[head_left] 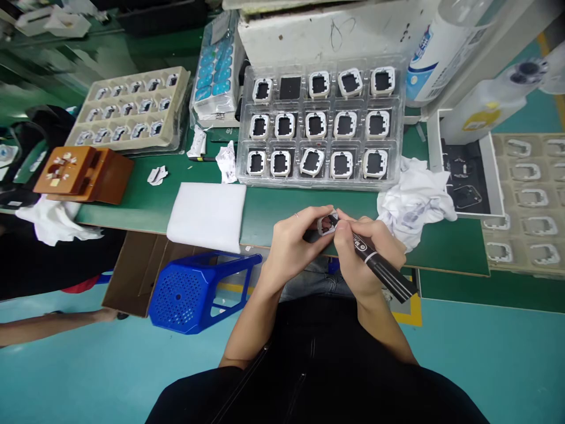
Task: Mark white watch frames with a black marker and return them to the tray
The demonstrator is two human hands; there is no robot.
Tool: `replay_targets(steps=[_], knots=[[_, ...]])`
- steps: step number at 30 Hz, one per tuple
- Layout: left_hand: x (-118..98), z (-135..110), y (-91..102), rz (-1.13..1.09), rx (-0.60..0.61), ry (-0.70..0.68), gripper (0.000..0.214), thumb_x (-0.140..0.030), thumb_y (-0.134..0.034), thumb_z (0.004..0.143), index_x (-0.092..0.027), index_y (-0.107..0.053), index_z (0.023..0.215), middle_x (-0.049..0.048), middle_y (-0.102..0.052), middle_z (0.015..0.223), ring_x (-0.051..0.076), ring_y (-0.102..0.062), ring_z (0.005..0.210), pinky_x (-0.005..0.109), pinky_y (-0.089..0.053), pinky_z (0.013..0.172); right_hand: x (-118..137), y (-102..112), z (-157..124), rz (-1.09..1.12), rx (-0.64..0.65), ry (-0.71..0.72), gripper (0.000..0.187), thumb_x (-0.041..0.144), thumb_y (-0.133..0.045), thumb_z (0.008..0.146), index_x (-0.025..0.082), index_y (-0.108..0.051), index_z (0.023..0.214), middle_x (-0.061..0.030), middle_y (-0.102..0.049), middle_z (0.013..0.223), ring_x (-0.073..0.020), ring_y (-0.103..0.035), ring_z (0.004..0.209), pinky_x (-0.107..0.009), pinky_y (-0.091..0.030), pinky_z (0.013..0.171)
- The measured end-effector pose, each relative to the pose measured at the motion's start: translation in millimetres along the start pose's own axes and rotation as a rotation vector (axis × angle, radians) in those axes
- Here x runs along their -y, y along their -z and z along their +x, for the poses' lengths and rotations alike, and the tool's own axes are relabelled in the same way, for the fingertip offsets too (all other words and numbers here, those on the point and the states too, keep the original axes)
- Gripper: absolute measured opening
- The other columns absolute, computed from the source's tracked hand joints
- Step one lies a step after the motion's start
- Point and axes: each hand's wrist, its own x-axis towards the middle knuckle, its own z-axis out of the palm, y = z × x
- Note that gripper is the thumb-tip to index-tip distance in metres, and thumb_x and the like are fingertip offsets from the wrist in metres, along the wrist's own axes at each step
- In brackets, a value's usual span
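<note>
Between the thumb and fingers of my left hand [293, 241] is a small white watch-case frame [325, 225], held over the bench's front edge. My right hand [364, 253] grips a black marker pen [382, 271], its tip at the frame's upper right side. The fingers partly cover both the frame and the pen tip. Just beyond my hands lies a clear plastic tray [320, 181] with similar white frames in most pockets; one pocket in its back row shows only a dark base.
Left of my hands a white foam sheet [205, 215] overlaps the bench edge. A crumpled white cloth [415, 203] lies to the right, near a white box [472, 176]. Further left are a brown wooden block [108, 176] and a beige tray [132, 106]. A blue stool [185, 294] stands below.
</note>
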Motion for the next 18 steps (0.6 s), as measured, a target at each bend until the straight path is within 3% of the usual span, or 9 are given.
replay_targets(steps=[14, 18], knots=[[2.2, 0.6, 2.4, -0.08, 0.039, 0.015, 0.044, -0.02, -0.096, 0.109, -0.019, -0.079, 0.15, 0.0052, -0.089, 0.124, 0.013, -0.088, 0.103, 0.021, -0.074, 0.103, -6.1, 1.9, -5.4, 0.087, -0.021, -0.085, 0.016, 0.015, -0.084, 0.111, 0.023, -0.073, 0.102, -0.0001, -0.088, 0.099, -0.0199, -0.091, 0.089, -0.027, -0.07, 0.075], [3.4, -0.8, 1.7, -0.048, 0.03, -0.007, 0.045, -0.016, -0.095, 0.109, -0.019, -0.078, 0.151, 0.0045, -0.088, 0.124, 0.012, -0.087, 0.102, 0.02, -0.073, 0.103, -5.2, 1.4, -4.5, 0.066, 0.0, -0.065, 0.016, 0.013, -0.082, 0.111, 0.023, -0.072, 0.103, -0.0028, -0.09, 0.106, -0.0174, -0.087, 0.083, -0.028, -0.069, 0.073]])
